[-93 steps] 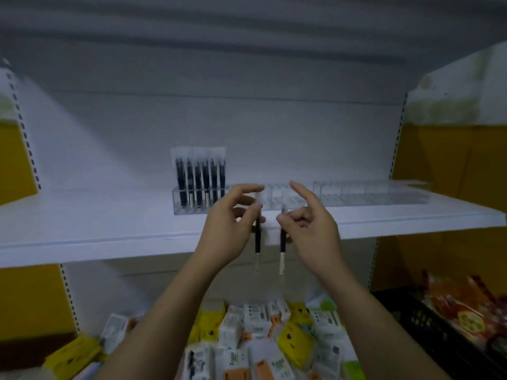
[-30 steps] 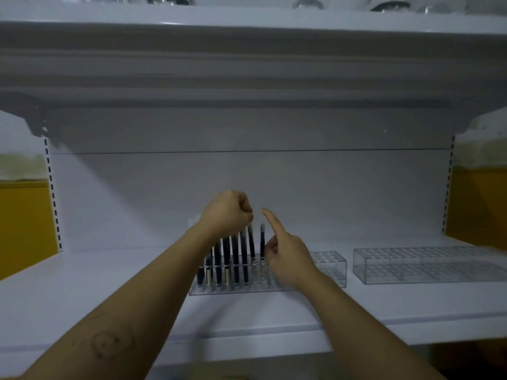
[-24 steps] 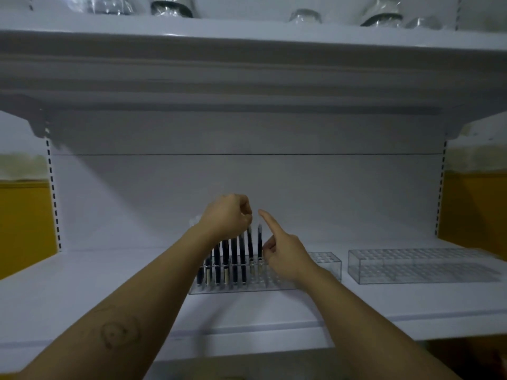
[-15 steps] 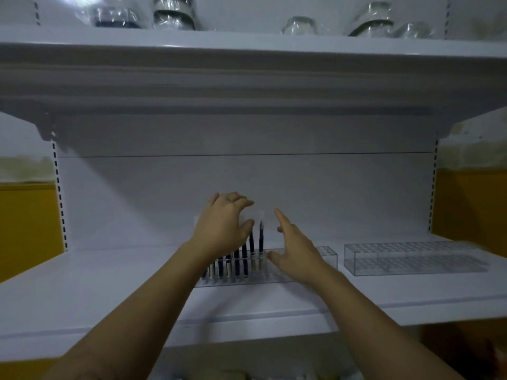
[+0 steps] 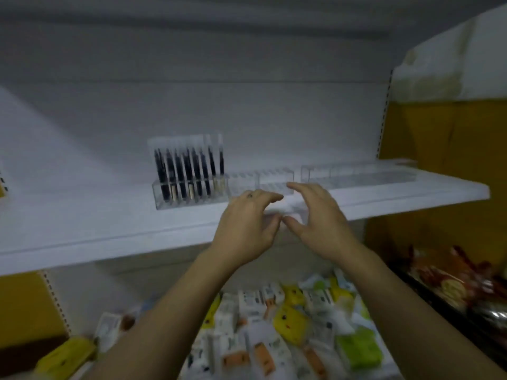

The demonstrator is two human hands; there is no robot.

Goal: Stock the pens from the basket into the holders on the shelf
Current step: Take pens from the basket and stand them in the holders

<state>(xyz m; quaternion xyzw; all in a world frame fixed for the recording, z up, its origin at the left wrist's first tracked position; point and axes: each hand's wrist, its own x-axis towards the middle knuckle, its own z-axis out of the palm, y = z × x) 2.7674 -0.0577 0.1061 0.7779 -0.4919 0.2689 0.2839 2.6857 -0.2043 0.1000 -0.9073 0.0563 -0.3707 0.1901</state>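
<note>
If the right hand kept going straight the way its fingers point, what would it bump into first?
Probably the empty right end of the clear pen holder. The right hand has fingers pointing up and left toward it, just above the shelf. Depth is hard to judge, so it might touch the shelf first.

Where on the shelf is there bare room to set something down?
Bare shelf lies left of the pen holder and along the front edge. Crowded: mid-shelf, where left hand and right hand hover, and the second holder.
</note>
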